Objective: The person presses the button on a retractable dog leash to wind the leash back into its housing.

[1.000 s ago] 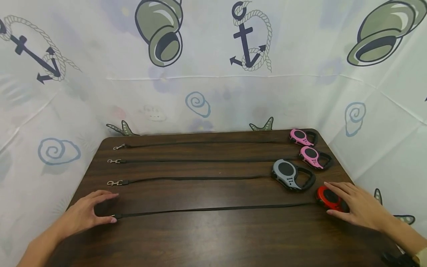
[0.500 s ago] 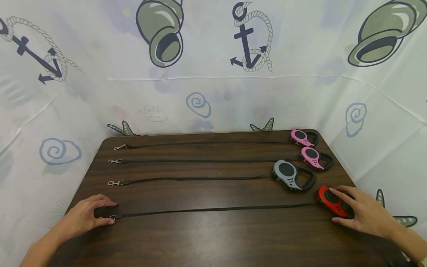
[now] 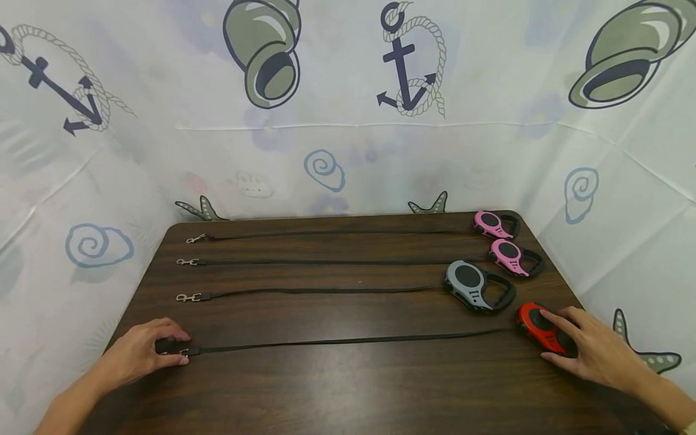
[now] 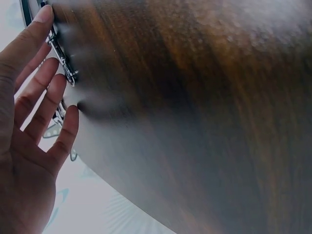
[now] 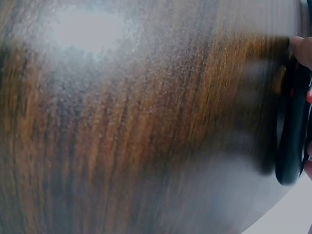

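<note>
A red-and-black retractable dog leash [image 3: 545, 329] lies nearest the front edge, its black strap [image 3: 348, 341] stretched straight to the left. My right hand [image 3: 603, 353] rests over its handle side, fingers loosely bent, with index fingertip and thumb at either side of the casing. In the right wrist view the leash's black handle [image 5: 291, 141] shows at the right edge, partly hidden by fingers. At the strap's other end, my left hand [image 3: 144, 347] lies around the metal clip [image 4: 62, 61] with relaxed, spread fingers. The thumb is by the clip; contact is hard to tell.
Behind lie a grey leash [image 3: 478, 287] and two pink leashes, one nearer [image 3: 507, 254] and one farther [image 3: 489, 223]. Their straps run left in parallel lines to metal clips [image 3: 189, 298]. The dark wooden table [image 3: 337, 393] is enclosed by a printed cloth [image 3: 348, 163].
My right hand has slid slightly right and toward me, uncovering more of the red casing. My left fingers have drawn a little closer to the clip. The leashes have barely moved.
</note>
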A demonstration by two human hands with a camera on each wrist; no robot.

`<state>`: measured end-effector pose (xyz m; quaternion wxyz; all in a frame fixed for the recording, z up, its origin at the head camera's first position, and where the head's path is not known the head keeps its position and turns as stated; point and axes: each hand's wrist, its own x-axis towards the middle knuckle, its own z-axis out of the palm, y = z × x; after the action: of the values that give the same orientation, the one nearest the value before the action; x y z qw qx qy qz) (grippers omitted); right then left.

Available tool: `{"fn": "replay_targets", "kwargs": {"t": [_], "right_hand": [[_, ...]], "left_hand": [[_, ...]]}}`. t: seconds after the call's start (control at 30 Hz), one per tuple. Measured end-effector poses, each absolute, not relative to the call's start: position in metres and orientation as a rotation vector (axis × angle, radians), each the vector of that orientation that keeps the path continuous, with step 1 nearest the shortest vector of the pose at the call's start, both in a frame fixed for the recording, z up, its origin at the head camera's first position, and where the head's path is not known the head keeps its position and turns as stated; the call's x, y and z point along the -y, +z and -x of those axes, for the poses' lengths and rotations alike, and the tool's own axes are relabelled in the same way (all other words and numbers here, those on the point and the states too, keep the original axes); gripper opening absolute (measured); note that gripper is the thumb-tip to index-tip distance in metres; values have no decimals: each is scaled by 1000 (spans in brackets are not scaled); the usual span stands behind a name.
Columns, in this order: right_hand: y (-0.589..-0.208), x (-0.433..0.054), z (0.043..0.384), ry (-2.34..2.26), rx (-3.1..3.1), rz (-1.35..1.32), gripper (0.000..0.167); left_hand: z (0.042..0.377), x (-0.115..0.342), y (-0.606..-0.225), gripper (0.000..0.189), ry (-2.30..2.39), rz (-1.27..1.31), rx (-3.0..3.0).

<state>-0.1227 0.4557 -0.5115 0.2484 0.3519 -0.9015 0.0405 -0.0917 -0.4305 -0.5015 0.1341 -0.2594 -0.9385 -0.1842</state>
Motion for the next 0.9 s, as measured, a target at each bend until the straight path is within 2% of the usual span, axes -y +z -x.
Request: {"fn": "replay_targets", "kwargs": {"t": [0.9], "right_hand": [[-513, -456, 120, 124, 2600, -900, 85]], "left_hand": [[97, 428, -500, 41, -629, 896, 2733]]}}
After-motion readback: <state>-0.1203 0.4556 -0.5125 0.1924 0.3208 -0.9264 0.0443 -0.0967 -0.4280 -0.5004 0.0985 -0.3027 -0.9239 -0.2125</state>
